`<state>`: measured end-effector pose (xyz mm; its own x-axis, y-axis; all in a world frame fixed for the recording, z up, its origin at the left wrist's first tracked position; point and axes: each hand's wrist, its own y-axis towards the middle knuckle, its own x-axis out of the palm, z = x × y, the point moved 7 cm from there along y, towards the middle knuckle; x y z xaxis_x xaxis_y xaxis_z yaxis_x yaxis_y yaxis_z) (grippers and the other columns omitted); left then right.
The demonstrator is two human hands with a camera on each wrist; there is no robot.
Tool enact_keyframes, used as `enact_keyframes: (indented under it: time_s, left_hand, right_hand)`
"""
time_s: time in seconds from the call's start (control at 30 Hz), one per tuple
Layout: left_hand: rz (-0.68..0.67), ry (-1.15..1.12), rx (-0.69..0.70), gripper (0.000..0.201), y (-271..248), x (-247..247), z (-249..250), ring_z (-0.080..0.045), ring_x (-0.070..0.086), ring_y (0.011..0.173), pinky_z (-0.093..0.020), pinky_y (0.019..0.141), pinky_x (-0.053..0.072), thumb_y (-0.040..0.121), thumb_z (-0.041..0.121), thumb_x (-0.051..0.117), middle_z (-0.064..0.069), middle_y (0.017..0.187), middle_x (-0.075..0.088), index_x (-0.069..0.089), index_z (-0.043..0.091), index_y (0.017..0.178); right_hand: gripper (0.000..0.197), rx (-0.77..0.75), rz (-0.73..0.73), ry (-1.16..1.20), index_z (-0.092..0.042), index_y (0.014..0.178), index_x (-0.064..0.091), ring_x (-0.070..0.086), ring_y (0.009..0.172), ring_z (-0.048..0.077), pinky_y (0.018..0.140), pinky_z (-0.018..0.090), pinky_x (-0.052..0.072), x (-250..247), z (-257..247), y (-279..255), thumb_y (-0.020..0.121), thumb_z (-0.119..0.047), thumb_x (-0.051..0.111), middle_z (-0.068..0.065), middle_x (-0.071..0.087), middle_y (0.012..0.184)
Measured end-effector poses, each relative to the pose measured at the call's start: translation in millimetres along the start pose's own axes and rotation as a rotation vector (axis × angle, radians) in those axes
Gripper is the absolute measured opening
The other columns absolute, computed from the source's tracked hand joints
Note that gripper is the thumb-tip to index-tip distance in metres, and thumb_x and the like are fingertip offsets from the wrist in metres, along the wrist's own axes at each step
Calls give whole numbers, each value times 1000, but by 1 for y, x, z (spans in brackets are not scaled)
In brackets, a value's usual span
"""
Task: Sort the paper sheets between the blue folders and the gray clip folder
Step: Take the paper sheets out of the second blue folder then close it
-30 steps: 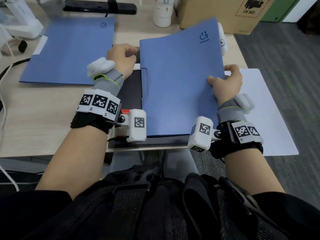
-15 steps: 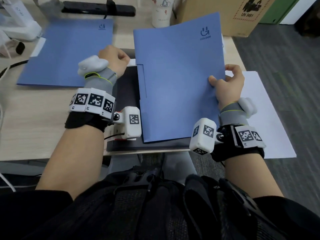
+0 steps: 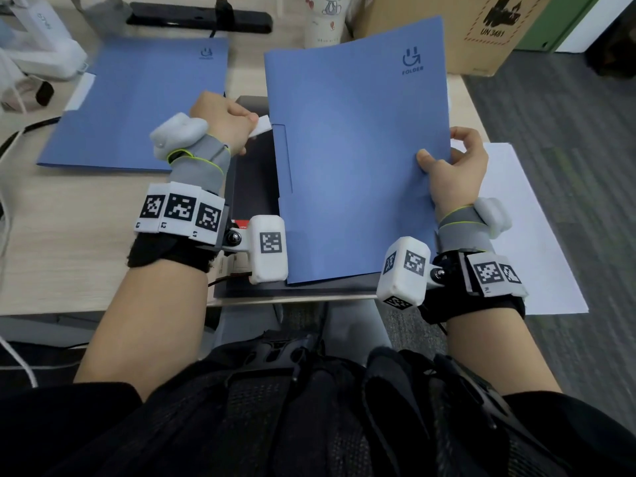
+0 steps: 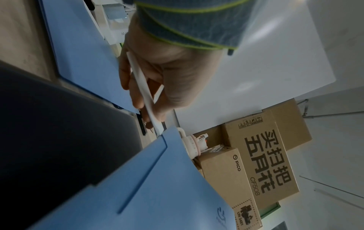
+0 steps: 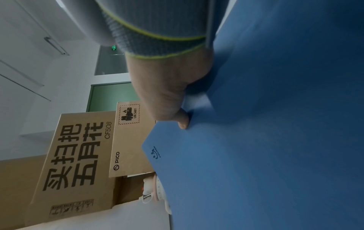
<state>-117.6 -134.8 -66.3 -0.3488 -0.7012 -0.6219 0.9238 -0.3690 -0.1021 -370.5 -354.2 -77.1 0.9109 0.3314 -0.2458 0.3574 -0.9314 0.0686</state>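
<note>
My right hand (image 3: 454,166) grips the right edge of a blue folder (image 3: 358,160), thumb on its cover, and holds it tilted up off the desk. My left hand (image 3: 223,122) pinches white paper sheets (image 3: 260,126) that stick out of the folder's left edge. The left wrist view shows those sheets (image 4: 143,96) edge-on between thumb and fingers (image 4: 126,77). The dark gray clip folder (image 3: 254,180) lies flat under the raised folder. A second blue folder (image 3: 137,105) lies shut at the left. In the right wrist view the hand (image 5: 173,93) clamps the blue folder (image 5: 275,140).
A loose white sheet (image 3: 537,228) hangs over the desk's right edge. Cardboard boxes (image 3: 447,25) and a white mug (image 3: 323,18) stand at the back, beside a black bar (image 3: 199,18). White devices (image 3: 41,46) and cables crowd the far left. The desk's front edge (image 3: 103,308) runs near my body.
The right hand has lifted and tilted the blue folder higher. The left hand has drawn back to the left, and a strip of white paper now shows between it and the folder.
</note>
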Motion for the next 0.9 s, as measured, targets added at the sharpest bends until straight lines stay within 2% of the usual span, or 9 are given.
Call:
enact_keyframes:
  time_s: [0.07,0.27,0.37,0.43,0.5,0.57,0.73,0.87,0.9]
  left_hand:
    - [20,-27,7,13,-4,0,0,3,45,22,-17,50,39,88,24,56,-2,78,63,69,22,87]
    - [-16,-170,-36,12,-7,5,-7,-1,54,28,-25,61,53,89,19,55,-7,92,66,66,19,89]
    - [-55,-273,-90,13,-10,10,-11,0,57,34,-22,56,54,92,17,54,-11,89,63,64,12,87]
    - [-67,-355,-120,14,-15,12,-11,-2,61,44,-16,50,54,93,16,54,-12,92,61,60,12,81]
    - [-74,-458,-154,20,-19,15,-11,-12,64,66,-14,51,55,93,13,54,-12,96,58,58,11,73]
    - [-78,-530,-173,25,-21,19,-10,-24,53,77,-16,55,54,93,10,52,-8,95,52,53,15,68]
    - [-107,-447,-199,21,-23,25,-10,-19,28,74,-25,59,29,91,18,45,0,71,31,41,24,71]
    - [-200,-525,-225,2,-15,39,-19,-17,30,86,-33,78,26,70,25,41,0,89,35,42,27,69]
    - [-215,-549,-224,6,-7,44,-25,-16,31,88,-34,80,26,67,26,39,1,94,35,42,27,72]
  right_hand:
    - [30,-5,5,-1,-31,83,47,56,62,21,64,34,51,0,-1,-1,66,-13,62,0,65,68]
    - [30,8,15,-1,-31,84,47,57,61,20,64,33,50,2,0,-5,64,-15,63,1,66,69]
    - [30,18,14,5,-31,84,47,57,62,20,64,32,49,3,0,-6,64,-15,62,1,66,70]
    - [29,27,9,13,-31,84,47,57,61,19,64,32,49,4,0,-7,65,-15,62,0,66,70]
    - [29,38,8,19,-30,86,48,58,63,19,66,34,51,6,1,-8,65,-15,62,1,67,73]
    - [30,52,2,19,-25,91,50,60,66,20,69,37,53,8,3,-8,67,-14,63,3,68,78]
    - [29,85,-27,6,-28,91,51,66,75,20,80,43,57,16,5,-10,65,-19,61,0,71,84]
    - [37,94,-23,-16,-24,100,53,69,86,23,85,45,55,19,5,-9,63,-23,61,3,72,95]
    - [38,96,-21,-17,-24,101,53,69,88,23,85,45,55,19,5,-9,63,-24,61,3,72,96]
